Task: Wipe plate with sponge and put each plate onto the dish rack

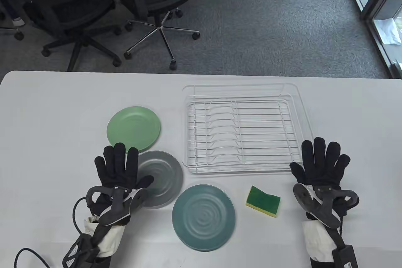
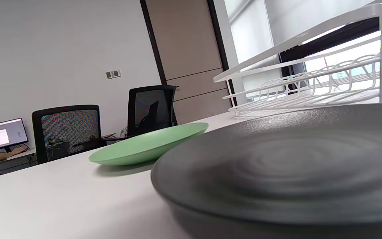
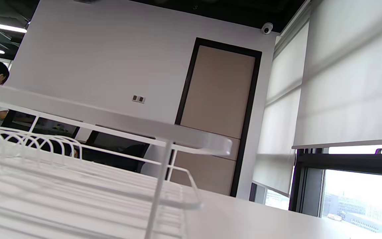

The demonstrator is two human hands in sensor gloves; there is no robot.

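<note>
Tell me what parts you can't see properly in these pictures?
- Grey plate: in the table view its left part is hidden under the left hand.
- Grey plate, left wrist view: blurred from closeness and cut off by the right and bottom edges.
- Dish rack: in the right wrist view blurred, cut off at the left edge.
- Sponge and teal plate: absent from both wrist views.

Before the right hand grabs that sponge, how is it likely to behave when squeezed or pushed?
The sponge looks soft: its top edge already dips, so it would probably compress under the fingers. It likely weighs little for its size. Lying flat on the table, green side up, it should slide rather than roll or tip.
</note>
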